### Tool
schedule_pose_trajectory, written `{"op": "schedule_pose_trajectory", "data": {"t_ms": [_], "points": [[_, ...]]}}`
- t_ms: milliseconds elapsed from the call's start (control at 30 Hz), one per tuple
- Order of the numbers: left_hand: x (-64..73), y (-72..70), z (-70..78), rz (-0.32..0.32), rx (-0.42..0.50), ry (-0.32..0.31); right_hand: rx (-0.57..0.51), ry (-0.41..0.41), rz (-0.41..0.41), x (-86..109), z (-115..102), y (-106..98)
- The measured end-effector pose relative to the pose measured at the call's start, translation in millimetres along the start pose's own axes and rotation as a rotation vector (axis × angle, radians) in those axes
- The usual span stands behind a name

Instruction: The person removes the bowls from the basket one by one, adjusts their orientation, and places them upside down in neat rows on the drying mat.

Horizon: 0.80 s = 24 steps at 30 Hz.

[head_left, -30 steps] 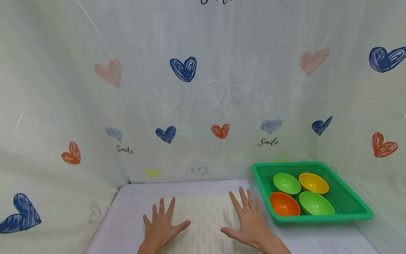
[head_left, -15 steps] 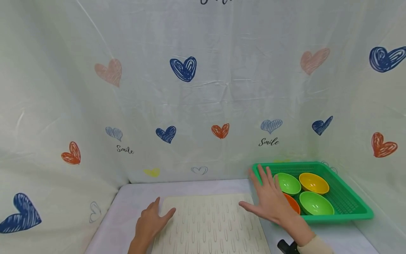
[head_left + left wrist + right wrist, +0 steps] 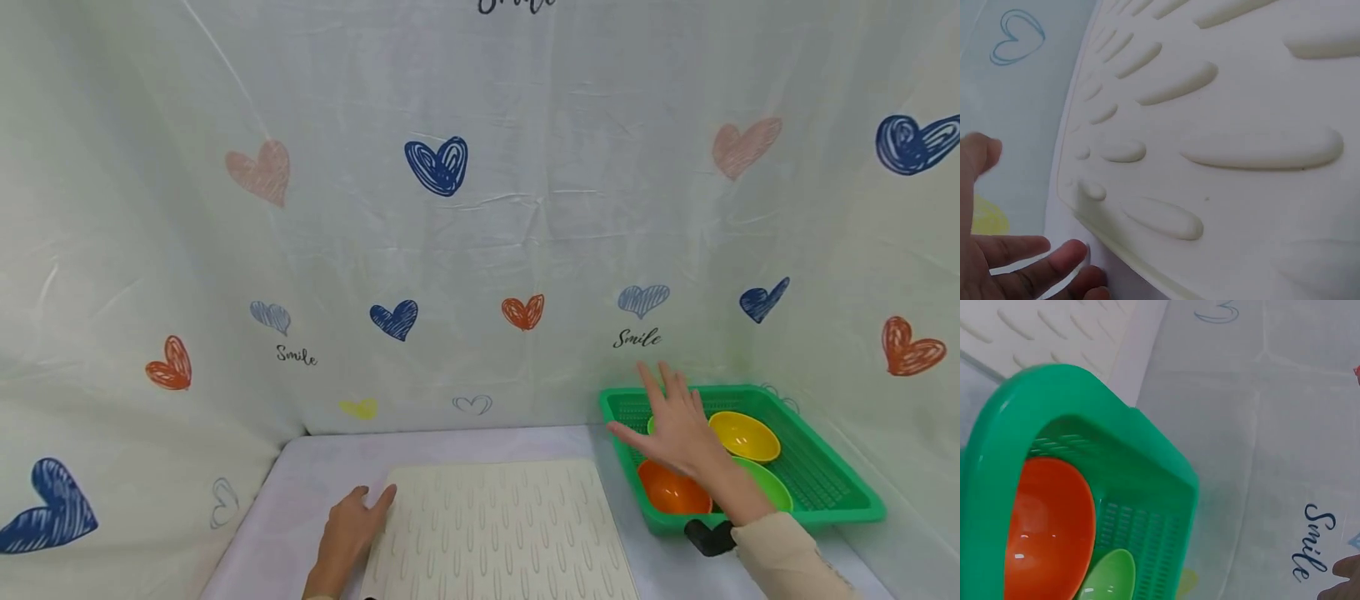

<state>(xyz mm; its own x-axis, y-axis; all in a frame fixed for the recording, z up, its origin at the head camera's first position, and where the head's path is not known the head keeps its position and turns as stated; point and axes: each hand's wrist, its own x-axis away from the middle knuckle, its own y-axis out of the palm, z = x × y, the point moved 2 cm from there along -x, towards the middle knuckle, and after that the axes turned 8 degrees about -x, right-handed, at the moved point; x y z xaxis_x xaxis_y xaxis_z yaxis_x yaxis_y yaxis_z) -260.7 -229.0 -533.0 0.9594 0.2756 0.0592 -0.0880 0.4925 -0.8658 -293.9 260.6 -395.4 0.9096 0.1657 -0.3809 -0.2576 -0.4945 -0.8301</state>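
A cream mat (image 3: 495,533) with rows of raised, elongated bumps lies on the table. By its left edge is my left hand (image 3: 347,533), fingers loosely bent and thumb apart. The left wrist view shows those fingers (image 3: 1060,262) near a mat corner, holding nothing; contact is unclear. My right hand (image 3: 678,429) hovers over the left part of a green plastic basket (image 3: 810,515), fingers spread. Inside stand an orange bowl (image 3: 673,490), a yellow bowl (image 3: 744,436) and two light green bowls, the nearer one (image 3: 776,487) partly behind my forearm, the farther mostly hidden by my hand.
The table has a white cloth (image 3: 285,517). A white curtain (image 3: 480,250) printed with hearts and "Smile" rises behind it and at both sides. The basket stands at the right, close to the curtain. A black strap (image 3: 708,537) sits at my right wrist.
My right hand has left the mat and moved right and forward over the basket. My left hand has drawn back left to the mat's edge, its fingers less spread.
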Motion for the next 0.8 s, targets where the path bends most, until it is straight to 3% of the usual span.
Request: {"op": "schedule_pose_trajectory", "data": {"t_ms": [200,433,633,800], "points": [[-2.0,0.6,0.3,0.015,-0.023,-0.016,-0.044,0.025,0.031,-14.8,16.8,-11.9],[-4.0,3.0,4.6,0.023,-0.048,-0.002,-0.2,0.1,0.043,-29.8,40.6,-23.4],[4.0,-2.7,6.0,0.015,-0.055,-0.015,-0.329,0.158,0.102,-31.0,62.7,-20.5],[6.9,-2.9,5.5,0.0,-0.052,-0.05,-0.335,0.242,0.081,-30.3,83.1,-7.7]]}}
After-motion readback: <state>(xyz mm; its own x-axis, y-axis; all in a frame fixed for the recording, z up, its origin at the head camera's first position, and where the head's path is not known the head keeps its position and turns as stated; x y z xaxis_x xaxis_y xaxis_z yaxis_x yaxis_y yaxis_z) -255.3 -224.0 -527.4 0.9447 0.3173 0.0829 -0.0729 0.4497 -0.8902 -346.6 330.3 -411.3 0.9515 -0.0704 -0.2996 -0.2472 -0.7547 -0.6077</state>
